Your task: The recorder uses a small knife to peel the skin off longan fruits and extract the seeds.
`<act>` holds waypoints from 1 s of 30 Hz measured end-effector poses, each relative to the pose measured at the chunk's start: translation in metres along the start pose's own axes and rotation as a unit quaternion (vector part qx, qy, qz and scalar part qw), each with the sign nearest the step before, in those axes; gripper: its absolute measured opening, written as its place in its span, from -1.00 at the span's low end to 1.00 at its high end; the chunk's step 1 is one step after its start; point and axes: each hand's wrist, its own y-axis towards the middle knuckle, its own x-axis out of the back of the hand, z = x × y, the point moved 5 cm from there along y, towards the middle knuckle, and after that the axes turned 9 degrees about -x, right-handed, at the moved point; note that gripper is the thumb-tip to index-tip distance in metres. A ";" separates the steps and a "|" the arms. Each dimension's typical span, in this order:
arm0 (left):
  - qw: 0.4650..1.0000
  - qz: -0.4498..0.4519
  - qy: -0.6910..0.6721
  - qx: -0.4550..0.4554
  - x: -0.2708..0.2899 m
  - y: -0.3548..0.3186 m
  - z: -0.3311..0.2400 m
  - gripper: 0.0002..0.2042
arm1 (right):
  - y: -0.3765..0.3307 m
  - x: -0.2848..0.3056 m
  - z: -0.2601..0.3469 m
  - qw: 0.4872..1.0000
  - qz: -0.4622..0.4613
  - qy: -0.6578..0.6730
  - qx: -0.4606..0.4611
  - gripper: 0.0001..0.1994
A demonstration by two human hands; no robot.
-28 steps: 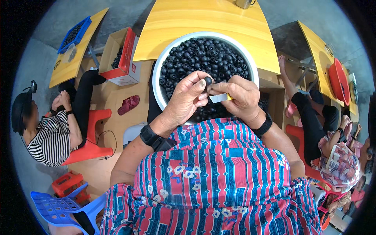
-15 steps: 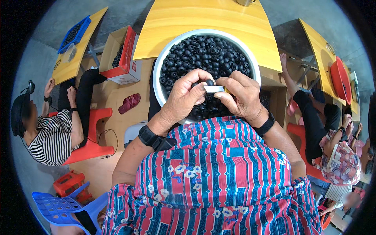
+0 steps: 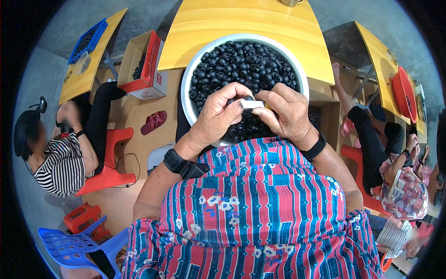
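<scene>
Over a wide pale metal basin point(image 3: 186, 88) filled with small black rounded pieces with holes point(image 3: 241, 65), both my hands work close together. My left hand point(image 3: 217, 110) is closed, its thumb and forefinger pinching a black rounded piece point(image 3: 247, 98) that the fingers partly cover. My right hand point(image 3: 289, 111) is closed on a short white flat strip, blade-like in shape point(image 3: 252, 104), whose left end touches my left thumb. A bit of yellow shows beside it under the right fingers. The strip's exact kind and its gripped end are hidden.
Beyond the basin lies a yellow wooden table point(image 3: 246, 18). A red-and-white carton point(image 3: 155, 83) of black pieces stands at left, near a dark red slipper point(image 3: 153, 122). A blue plastic chair point(image 3: 69, 242) is at lower left. Other people sit on red stools on both sides.
The white strip has tilted slightly, its left end moving a little left; my hands stay almost in place. At left, the seated person's hands have come together and blurred.
</scene>
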 end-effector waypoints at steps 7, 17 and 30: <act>0.999 -0.014 -0.039 0.020 -0.001 0.000 0.002 -0.88 | 0.000 0.002 -0.018 0.990 -0.025 0.040 -0.129 -0.84; 0.983 0.081 -0.082 0.145 -0.023 0.030 -0.015 -0.83 | -0.002 0.084 -0.056 0.954 -0.210 0.133 -0.168 -0.85; 0.938 0.211 -0.029 0.273 -0.153 0.131 0.021 -0.57 | -0.066 0.188 -0.049 0.871 -0.371 0.264 -0.184 -0.74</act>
